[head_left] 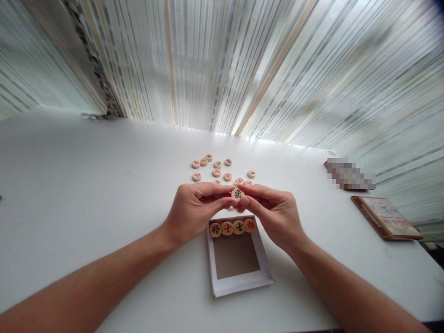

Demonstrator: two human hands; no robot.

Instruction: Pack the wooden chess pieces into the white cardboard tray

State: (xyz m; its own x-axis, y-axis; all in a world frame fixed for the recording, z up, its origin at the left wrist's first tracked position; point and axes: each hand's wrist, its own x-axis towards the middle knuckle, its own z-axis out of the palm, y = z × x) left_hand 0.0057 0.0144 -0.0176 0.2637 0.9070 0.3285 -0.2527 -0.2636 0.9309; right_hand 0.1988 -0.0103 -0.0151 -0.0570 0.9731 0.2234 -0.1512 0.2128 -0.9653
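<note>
Between the fingertips of both hands is a round wooden Chinese chess piece (237, 194) with a black character facing me. My left hand (196, 206) pinches it from the left, and my right hand (274, 208) from the right. Just below them a shallow white cardboard box (243, 281) lies on the table. Along its far wall a row of several chess pieces (227, 228) stands, with black and red characters. Past my fingers, loose chess pieces (217, 172) are scattered, some partly hidden by my hands.
The white table (104, 185) reaches back to a striped curtain (194, 64). At the right a brown-edged book or box (386, 217) lies near the table's edge, with a blurred-out item (350, 175) behind it. A dark patterned strip (93, 55) hangs at the left.
</note>
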